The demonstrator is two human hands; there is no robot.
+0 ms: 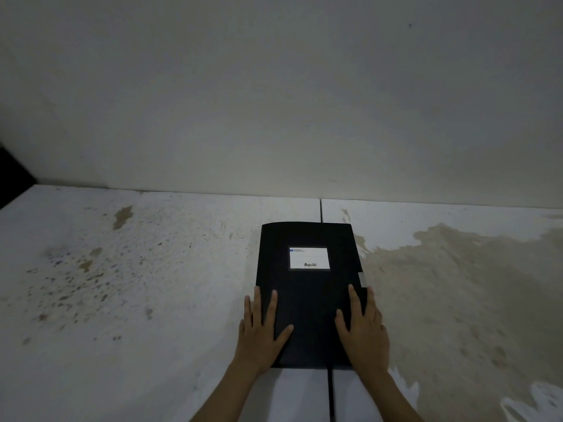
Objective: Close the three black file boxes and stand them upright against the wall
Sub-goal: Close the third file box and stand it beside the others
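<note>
- One black file box [307, 287] in view, lying flat on the white surface [152, 300], lid down and closed as far as the view shows.
- Box sits near the middle of the surface, straddling the dark seam [321, 210] between the two surface panels; its far short edge is near the wall [274, 102] but not touching it, with a strip of bare surface between.
- White label [309, 257] on the top face, toward the far end; small print on it, mostly too small to read.
- Grey tab or clasp [361, 279] on the box's right long edge, just beyond the right hand's fingertips.
- Left hand [262, 327]: flat, palm down, fingers spread, on the near left part of the box; outer fingers overhang the left edge, thumb points inward across the lid. Not gripping anything.
- Right hand [362, 327]: flat, palm down, fingers spread, on the near right part of the box; outer fingers run along the right edge, thumb points inward. Not gripping anything.
- Both forearms come in from the near edge of the surface.
- Surface is dirty: brown speckled stains [76, 278] on the left panel, a large tan stain [457, 284] across the right panel, reaching to just beside the box's right edge.
- Dark patch [12, 172] at the far left corner, where the surface ends; cannot tell what it is.
</note>
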